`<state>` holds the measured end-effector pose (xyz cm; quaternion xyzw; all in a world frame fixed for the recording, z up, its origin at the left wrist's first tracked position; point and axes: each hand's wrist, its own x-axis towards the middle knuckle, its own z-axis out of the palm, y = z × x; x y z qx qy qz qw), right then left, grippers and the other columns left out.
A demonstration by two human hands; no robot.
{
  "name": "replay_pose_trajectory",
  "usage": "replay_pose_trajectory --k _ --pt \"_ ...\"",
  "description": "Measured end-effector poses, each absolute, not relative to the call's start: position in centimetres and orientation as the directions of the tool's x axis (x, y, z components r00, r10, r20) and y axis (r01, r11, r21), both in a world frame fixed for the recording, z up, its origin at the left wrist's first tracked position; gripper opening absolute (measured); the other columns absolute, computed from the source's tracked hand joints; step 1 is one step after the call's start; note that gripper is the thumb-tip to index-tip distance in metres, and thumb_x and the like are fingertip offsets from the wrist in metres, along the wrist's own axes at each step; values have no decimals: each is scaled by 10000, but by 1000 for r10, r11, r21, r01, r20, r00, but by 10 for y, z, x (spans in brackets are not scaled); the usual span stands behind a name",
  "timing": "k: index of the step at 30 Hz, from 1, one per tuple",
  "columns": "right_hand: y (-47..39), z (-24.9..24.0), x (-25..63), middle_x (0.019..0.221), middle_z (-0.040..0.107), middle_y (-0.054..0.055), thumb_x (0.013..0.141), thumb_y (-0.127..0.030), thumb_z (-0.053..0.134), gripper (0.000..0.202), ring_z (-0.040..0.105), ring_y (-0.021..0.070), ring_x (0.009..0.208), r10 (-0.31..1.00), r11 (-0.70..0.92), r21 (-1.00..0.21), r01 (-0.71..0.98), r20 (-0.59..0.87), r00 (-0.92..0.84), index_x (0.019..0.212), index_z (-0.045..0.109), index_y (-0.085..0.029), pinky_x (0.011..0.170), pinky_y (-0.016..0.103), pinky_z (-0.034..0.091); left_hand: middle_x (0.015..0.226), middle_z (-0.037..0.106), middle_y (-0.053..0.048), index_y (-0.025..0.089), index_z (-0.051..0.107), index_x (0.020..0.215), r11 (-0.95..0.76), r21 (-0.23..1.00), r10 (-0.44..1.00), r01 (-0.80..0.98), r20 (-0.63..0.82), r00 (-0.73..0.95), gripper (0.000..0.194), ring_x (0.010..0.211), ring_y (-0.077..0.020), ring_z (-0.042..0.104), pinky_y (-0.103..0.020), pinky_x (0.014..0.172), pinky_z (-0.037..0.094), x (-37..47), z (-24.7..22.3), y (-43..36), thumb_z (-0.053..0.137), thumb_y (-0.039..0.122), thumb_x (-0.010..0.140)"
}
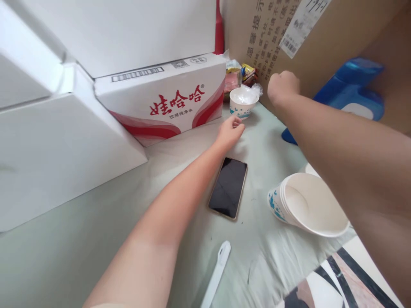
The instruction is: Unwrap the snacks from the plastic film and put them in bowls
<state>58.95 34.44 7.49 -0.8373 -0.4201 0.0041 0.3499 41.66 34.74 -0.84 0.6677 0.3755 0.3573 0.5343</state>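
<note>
My left hand (230, 131) is low over the cloth, just in front of a paper cup (240, 112) with a blue print. Its fingers are curled; whether they hold anything or touch the cup is unclear. Crumpled clear plastic (248, 94) fills the cup's mouth and sticks out on its right side. To the right of that plastic, my right hand (284, 87) is raised in a fist before the brown carton. Anything inside the fist is hidden. A dark-screened phone (228, 187) lies flat below my left wrist.
Nested paper cups (289, 201) lie tipped at right, near a blue bottle (334, 90) partly behind my right arm. A white plastic strip (218, 271) lies in front. White cartons (180, 98) line the left; a brown carton (244, 25) and snack packets (248, 72) stand behind.
</note>
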Motion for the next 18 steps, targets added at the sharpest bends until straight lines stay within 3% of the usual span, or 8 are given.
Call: replay_pose_trajectory --k 3,5,7,9,12,15,18 --pt "320 96 534 885 595 89 953 -260 436 227 551 212 892 650 -339 -654 676 357 671 751 528 -215 894 401 408 763 605 0 200 589 794 33 999 934 -22 -23 355 71 756 -150 585 -296 771 462 369 20 310 612 151 841" --pt "290 107 482 697 458 8 940 -265 506 343 443 155 718 682 -215 -678 703 412 605 615 399 -240 766 336 367 797 611 0 198 604 821 114 969 962 -218 -54 266 52 751 -130 591 -270 734 450 326 42 273 601 207 873" --pt "251 109 421 604 306 -32 927 -238 508 430 332 121 613 742 -81 -700 710 434 512 557 289 -243 653 311 291 790 611 6 197 611 836 118 913 984 -391 -56 167 70 728 -116 592 -258 733 456 275 59 230 610 257 872" --pt "210 103 357 566 210 -46 886 -230 495 443 242 105 553 861 89 -807 584 357 362 535 226 -249 573 303 215 704 568 21 194 588 770 42 875 999 -482 -22 48 125 677 -109 558 -253 725 459 220 67 185 594 280 860" --pt "160 85 262 527 214 -47 834 -333 506 442 227 91 512 958 184 -833 521 271 95 501 229 -248 518 291 185 629 510 33 193 546 664 -88 891 994 -446 52 -92 188 639 -107 508 -240 682 429 135 65 131 582 269 832" --pt "135 70 174 514 255 -48 810 -407 498 417 272 90 516 964 254 -852 458 187 -187 513 257 -240 523 274 220 598 475 35 193 509 605 -150 916 963 -373 50 -264 227 628 -107 472 -239 658 394 54 57 98 578 252 813" --pt "133 64 90 555 455 -45 806 -416 532 256 425 114 565 935 240 -854 461 77 -345 657 469 -218 580 264 319 574 427 40 198 445 569 -214 920 878 -327 34 -478 277 595 -105 415 -246 622 355 -10 51 80 566 240 815"
